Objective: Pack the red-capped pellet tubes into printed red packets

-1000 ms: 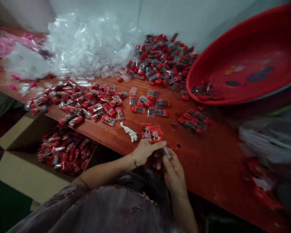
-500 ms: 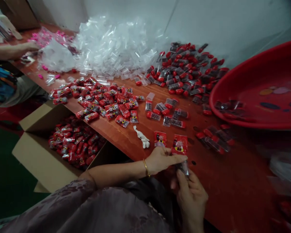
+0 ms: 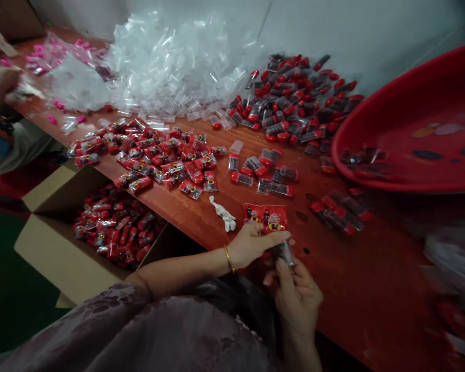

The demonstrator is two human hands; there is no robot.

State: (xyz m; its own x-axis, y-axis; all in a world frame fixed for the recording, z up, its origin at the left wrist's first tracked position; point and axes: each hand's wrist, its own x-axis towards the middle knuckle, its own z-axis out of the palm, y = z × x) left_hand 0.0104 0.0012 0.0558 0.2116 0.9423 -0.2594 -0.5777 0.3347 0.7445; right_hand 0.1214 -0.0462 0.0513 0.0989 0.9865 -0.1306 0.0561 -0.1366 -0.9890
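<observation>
At the near edge of the red-brown table point(image 3: 352, 268), my left hand point(image 3: 251, 243) pinches a small red printed packet point(image 3: 274, 218) that stands up above its fingers. A second red packet point(image 3: 251, 213) lies just to its left on the table. My right hand point(image 3: 296, 289) is closed around a small clear tube with dark contents point(image 3: 283, 253), which it holds right under the packet. Both hands touch each other at the tube.
Filled red packets point(image 3: 158, 155) spread across the table's left. Behind them lie a heap of clear empty tubes point(image 3: 170, 67) and a pile of red-capped tubes point(image 3: 290, 98). A red basin point(image 3: 411, 119) sits at right. A cardboard box point(image 3: 62, 248) of packets stands below. Another person's hand point(image 3: 0, 82) works far left. A white scrap point(image 3: 225, 214) lies nearby.
The view has swung left and settled. My hands stay together at the table edge; the packet and tube remain in the same grip.
</observation>
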